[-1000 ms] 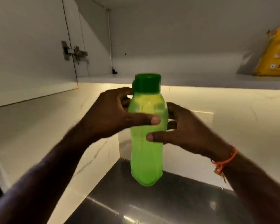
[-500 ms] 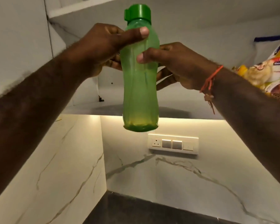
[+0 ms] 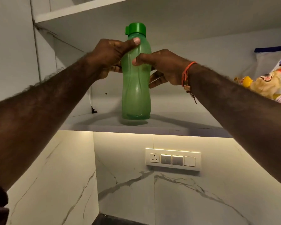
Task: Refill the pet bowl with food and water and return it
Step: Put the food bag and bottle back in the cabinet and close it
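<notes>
A green plastic water bottle (image 3: 136, 91) with a darker green cap stands upright on the lower cabinet shelf (image 3: 177, 123). My left hand (image 3: 110, 54) grips its upper part from the left, thumb across the front near the neck. My right hand (image 3: 161, 65) holds it from the right, thumb on the front a little lower. An orange thread is tied round my right wrist. A pet food bag (image 3: 269, 80), yellow and white with printed pictures, lies on the same shelf at the far right, partly behind my right forearm. No pet bowl is in view.
An upper shelf (image 3: 81, 10) runs above the bottle. The cabinet's left wall (image 3: 11, 54) is close to my left arm. Below the shelf is a lit marble wall with a switch panel (image 3: 173, 159). A strip of dark countertop (image 3: 113, 220) shows at the bottom.
Both hands lifted the bottle from above the countertop up into the cabinet; its base now rests on the lower shelf. The view tilted upward.
</notes>
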